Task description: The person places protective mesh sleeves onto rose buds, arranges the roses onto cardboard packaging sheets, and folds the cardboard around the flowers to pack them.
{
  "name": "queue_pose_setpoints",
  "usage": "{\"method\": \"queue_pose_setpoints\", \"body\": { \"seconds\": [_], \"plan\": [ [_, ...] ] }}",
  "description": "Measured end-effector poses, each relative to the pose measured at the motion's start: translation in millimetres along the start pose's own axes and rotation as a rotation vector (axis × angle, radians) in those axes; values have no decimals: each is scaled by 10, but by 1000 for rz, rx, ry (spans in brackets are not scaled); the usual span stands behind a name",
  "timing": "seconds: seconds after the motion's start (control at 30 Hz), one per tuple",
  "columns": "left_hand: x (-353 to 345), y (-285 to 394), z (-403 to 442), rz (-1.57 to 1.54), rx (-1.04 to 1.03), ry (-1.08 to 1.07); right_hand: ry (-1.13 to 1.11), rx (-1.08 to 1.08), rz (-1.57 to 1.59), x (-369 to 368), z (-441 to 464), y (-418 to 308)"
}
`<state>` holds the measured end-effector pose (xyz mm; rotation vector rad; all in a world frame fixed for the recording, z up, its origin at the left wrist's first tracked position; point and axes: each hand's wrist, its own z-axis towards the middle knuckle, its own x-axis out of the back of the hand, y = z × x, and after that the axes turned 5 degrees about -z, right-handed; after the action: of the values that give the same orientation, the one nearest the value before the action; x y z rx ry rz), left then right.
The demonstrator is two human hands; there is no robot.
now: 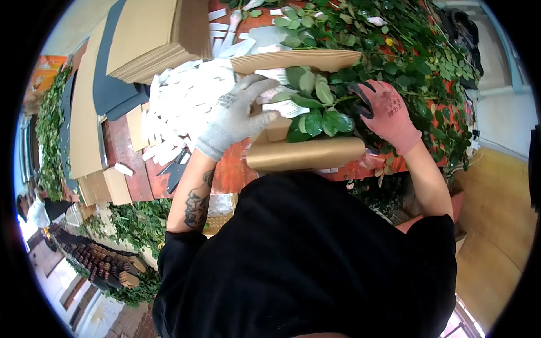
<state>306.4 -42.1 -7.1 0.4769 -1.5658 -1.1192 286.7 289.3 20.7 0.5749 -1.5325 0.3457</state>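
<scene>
My left hand (234, 115), in a pale grey glove, has its thumb and fingers apart beside several rose heads in white net sleeves (286, 107). The heads lie at the left end of an open brown cardboard wrap (307, 155), its back edge standing behind them. Green rose leaves (322, 121) stretch right from the heads across the wrap. At the stems on the right, my right hand (389, 115), in a pink glove with dark fingertips, has its fingers curled round them. Its fingertips are partly lost among the leaves.
White net sleeves (183, 104) are heaped left of the wrap. Stacked cardboard sheets (149, 42) stand behind them. Black scissors (176, 172) lie near the front edge of the red table (228, 174). Leafy rose stems (417, 62) cover the back right. A person (38, 211) is at the far left.
</scene>
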Motion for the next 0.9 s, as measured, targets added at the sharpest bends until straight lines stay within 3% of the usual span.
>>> {"method": "queue_pose_setpoints", "body": {
  "seconds": [0.07, 0.13, 0.17, 0.23, 0.33, 0.4, 0.43, 0.57, 0.6, 0.63, 0.67, 0.73, 0.8, 0.9],
  "plan": [
    [-44, 32, -15, -58, 45, -22, -37, -43, 11, -9, -51, 33],
    [-92, -62, -18, 86, -131, 84, 4, -72, 3, -89, -69, 85],
    [-93, -58, -40, 94, 13, 36, -9, -105, -2, -92, -57, 92],
    [-117, 7, -68, 151, -23, 56, -19, -100, -57, -19, -32, 34],
    [-141, -10, -61, 270, -122, 103, 73, 3, -214, 123, -40, -72],
    [-165, -94, -44, 245, -192, 128, 81, 97, 29, 332, 101, -280],
    [-130, -30, -22, 152, -70, 77, 158, 132, 54, 234, 122, -391],
    [-183, -175, -31, 94, -81, 122, 89, 260, -118, 97, 305, -476],
    [-158, -250, -21, 125, -233, 123, 126, 260, -129, 110, 284, -479],
    [-126, -277, -36, 31, -202, 108, 162, 265, -139, 101, 261, -464],
    [-109, -296, -69, -65, -168, 94, 354, 293, -183, 3, 185, -386],
    [-73, -373, -80, -5, -155, 72, 248, 246, -162, 296, 120, -359],
    [-87, -317, -77, 72, -188, 130, 363, 244, -35, 403, 72, -199],
    [-174, -204, -16, -155, 58, 185, 324, 228, 83, 766, 165, -90]
  ]
}}
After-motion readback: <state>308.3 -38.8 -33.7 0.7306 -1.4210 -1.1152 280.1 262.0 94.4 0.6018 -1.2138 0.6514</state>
